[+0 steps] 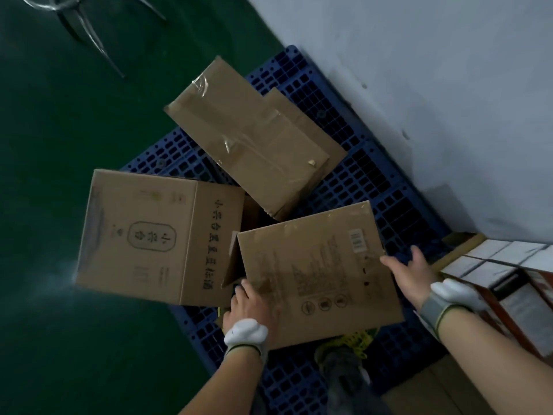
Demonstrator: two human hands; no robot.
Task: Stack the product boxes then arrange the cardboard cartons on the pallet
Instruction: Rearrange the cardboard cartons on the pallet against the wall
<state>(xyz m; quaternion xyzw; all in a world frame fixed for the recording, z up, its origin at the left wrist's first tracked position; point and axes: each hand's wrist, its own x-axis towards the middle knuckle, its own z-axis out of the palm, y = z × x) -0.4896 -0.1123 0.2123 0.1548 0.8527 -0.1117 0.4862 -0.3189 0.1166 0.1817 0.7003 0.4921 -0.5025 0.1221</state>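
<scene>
Three brown cardboard cartons lie on a blue plastic pallet [374, 175]. The nearest carton [317, 271], printed with a barcode and handling symbols, is held between both my hands: my left hand [251, 307] grips its lower left edge, my right hand [413, 274] presses its right edge. A carton with Chinese print [155, 238] stands to its left, overhanging the pallet's edge. A taped carton [254, 145] lies tilted further back. Stacked product boxes [496, 265] with white tops sit at the right.
A grey wall [419, 70] runs along the pallet's far right side. Dark green floor [59, 145] spreads to the left, with chair legs [86, 28] at the top left. My shoe [344, 354] stands on the pallet below the held carton. More cardboard [443, 387] lies at the bottom right.
</scene>
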